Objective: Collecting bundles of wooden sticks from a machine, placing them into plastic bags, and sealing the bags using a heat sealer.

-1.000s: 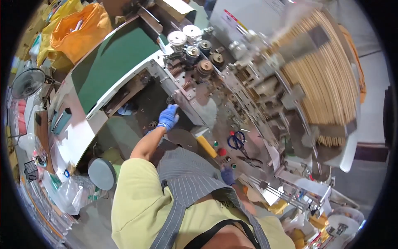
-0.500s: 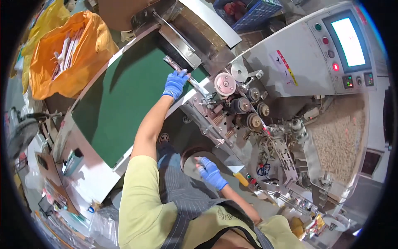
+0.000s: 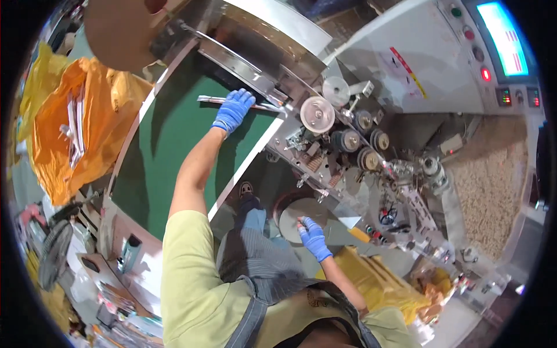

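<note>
Left hand [image 3: 234, 110] squarely over the slim bundle [image 3: 210, 100] lying nine-to-three o'clock on the green bench [image 3: 156, 156], clasping or just resting I can't tell, the empty right hand [image 3: 314, 239] slack, farther off at five!

Pulleys [image 3: 317, 115], a lit control panel [image 3: 503, 43] and a green belt [image 3: 168, 130] show a factory workshop.

Open passage: green conveyor belt [image 3: 156, 168] to the left of the left hand [image 3: 233, 110]. Obstructions: metal crossbar [image 3: 232, 65] just beyond that hand; white pulleys [image 3: 318, 114] to its right.
</note>
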Demonstrator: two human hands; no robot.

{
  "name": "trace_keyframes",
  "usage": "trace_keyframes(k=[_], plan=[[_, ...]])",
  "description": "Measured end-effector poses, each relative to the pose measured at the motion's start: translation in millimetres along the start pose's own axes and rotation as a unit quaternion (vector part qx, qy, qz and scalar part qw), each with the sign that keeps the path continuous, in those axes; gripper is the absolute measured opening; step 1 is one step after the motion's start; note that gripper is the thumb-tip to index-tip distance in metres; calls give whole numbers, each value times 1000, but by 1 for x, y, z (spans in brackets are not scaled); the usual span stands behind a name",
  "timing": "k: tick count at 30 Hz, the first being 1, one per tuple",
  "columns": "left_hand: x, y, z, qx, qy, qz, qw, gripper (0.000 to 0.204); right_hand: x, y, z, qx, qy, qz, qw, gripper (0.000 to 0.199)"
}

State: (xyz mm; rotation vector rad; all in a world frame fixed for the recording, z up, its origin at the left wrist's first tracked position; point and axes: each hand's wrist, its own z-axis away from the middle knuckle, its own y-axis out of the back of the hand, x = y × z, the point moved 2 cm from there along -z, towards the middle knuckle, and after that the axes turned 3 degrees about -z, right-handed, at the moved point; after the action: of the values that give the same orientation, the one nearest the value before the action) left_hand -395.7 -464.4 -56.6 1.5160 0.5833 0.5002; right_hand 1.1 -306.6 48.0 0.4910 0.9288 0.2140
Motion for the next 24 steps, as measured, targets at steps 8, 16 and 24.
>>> trace_keyframes(k=[8, 16, 24], plan=[[6, 10, -22, 2, 24, -12, 1000, 35, 10, -26, 36, 0, -20, -34, 999, 24], [-5, 27, 9, -10, 11, 43, 999, 27, 10, -29, 33, 5, -52, -41, 998, 20], [-16, 20, 54, 20, -26, 123, 992, 18, 21, -41, 32, 6, 14, -24, 1000, 18]])
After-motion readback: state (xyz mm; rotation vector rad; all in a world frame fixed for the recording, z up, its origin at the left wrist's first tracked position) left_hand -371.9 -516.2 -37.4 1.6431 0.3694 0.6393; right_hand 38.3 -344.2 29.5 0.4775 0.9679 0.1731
